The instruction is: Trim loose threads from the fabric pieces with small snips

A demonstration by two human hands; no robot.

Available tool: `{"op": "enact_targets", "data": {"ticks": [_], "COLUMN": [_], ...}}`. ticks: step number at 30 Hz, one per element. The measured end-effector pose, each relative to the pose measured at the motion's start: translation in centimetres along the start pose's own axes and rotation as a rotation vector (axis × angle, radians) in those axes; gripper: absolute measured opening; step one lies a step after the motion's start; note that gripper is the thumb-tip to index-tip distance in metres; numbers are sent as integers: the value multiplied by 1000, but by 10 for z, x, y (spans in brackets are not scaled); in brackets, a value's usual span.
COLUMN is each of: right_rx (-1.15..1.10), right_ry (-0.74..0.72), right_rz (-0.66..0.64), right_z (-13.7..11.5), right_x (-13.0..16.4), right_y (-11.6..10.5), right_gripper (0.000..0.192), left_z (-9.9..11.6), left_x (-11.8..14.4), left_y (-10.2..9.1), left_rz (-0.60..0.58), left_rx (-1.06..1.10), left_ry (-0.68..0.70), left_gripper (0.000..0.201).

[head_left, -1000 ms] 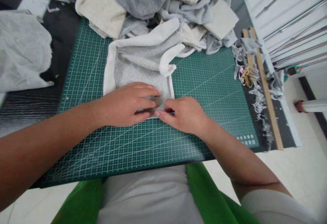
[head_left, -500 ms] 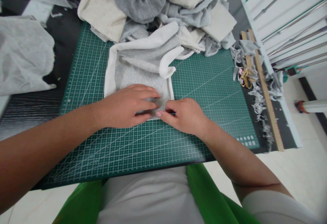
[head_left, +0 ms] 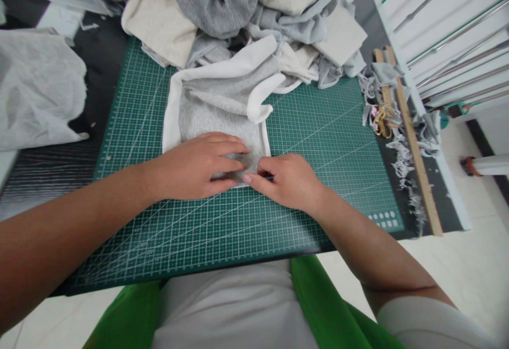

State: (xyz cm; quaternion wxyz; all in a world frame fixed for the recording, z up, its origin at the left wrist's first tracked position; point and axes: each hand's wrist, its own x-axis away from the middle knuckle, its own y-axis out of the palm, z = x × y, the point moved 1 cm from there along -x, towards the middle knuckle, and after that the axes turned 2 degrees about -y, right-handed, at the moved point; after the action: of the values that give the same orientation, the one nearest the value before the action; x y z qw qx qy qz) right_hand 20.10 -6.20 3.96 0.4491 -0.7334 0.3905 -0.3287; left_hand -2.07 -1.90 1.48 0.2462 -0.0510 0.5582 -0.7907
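Note:
A grey piece of knit fabric (head_left: 222, 119) with white edging lies on the green cutting mat (head_left: 330, 142), its far part rumpled and folded over. My left hand (head_left: 199, 165) rests flat across its near part, fingers stretched out and slightly apart. At the near right corner of the cloth is my right hand (head_left: 292, 182), its fingers curled in and the thumb pointing left along the near edge. A small dark bit shows between that thumb and the fingers, but its kind is hidden. The thumb tip almost meets the left fingertips.
A heap of grey and cream cloths (head_left: 222, 4) covers the mat's far side. Pale grey fabric (head_left: 40, 89) lies at the left. To the right are a wooden strip (head_left: 417, 163), gold-handled scissors (head_left: 382, 122) and fabric scraps (head_left: 401, 160). Metal rods (head_left: 457, 46) stand beyond the table edge.

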Motion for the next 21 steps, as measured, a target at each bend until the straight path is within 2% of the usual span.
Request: {"op": "enact_targets", "data": {"ticks": [14, 21], "right_rx": [-4, 11], "right_ry": [-10, 11], "right_rz": [-22, 14], "right_z": [1, 4], "right_x": [-1, -3], "right_y": [-3, -4], "right_gripper": [62, 61], "left_z": [-1, 1], "left_x": [1, 0], "left_y": [-1, -1], "left_rz": [-30, -22], "left_rx": [32, -26], "left_ry": [-24, -4], "left_gripper": [29, 30]}}
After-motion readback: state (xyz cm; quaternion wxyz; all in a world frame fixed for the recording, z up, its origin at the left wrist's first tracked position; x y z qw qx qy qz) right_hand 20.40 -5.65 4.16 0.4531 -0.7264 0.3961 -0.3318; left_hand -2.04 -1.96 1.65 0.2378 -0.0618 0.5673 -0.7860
